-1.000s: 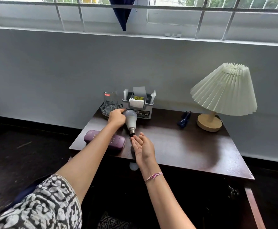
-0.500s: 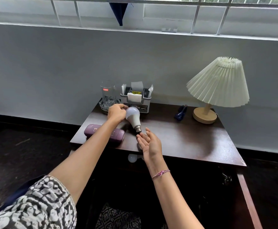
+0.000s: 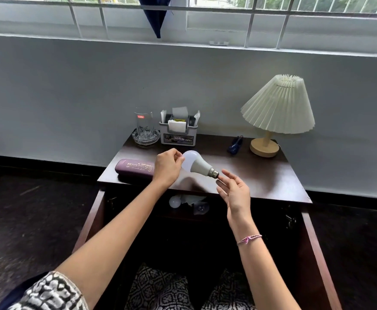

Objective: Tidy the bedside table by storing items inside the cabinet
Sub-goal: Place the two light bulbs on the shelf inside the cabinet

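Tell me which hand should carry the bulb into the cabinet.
Left. The left hand grips the bulb by its globe; the right hand is open, fingertips just at the cap, holding nothing. The cabinet stands open below.

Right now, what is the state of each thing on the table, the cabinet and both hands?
Bulb, held above the table, tilted.
Left hand, grips the bulb.
Right hand, open by its cap.
Glass, upright, empty.
Purple case, closed, lying flat.
Lamp, upright, seemingly unlit.
Cabinet, doors open.
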The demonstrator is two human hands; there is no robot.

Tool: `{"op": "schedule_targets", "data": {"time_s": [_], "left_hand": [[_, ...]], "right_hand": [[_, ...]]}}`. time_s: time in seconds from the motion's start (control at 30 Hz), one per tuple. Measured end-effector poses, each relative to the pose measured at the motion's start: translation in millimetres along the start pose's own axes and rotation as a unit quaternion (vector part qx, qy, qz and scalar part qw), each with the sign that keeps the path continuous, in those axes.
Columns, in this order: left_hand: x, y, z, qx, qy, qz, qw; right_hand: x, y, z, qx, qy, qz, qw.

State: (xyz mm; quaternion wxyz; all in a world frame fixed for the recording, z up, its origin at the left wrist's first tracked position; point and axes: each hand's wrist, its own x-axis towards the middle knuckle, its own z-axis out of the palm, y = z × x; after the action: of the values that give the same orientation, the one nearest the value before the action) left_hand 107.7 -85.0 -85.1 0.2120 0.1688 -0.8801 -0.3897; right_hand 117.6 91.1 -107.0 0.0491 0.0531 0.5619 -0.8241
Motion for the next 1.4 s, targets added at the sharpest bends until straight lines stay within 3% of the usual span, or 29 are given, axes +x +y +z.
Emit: {"op": "schedule_targets", "data": {"time_s": [0.33,0.83,1.2,1.4], "left_hand": [[-60,11,8,-0.079,-0.027,-0.005,0.996],[-99,-16,30,-0.123,-0.091,-0.073,0.985],[-101,-49,102,-0.159,-0.159,-0.187,0.956],[-83,-57,143,-0.24,-0.184,-0.322,0.897]], "right_hand": [[-20,2,-53,-0.041,0.029,-0.054,0.997],[-30,33,-91,-0.066,0.057,-0.043,0.995],[17,97,-113,-0.13,0.157,0.004,0.979],[58,114,-117,-0.13,0.153,0.004,0.98]]}}
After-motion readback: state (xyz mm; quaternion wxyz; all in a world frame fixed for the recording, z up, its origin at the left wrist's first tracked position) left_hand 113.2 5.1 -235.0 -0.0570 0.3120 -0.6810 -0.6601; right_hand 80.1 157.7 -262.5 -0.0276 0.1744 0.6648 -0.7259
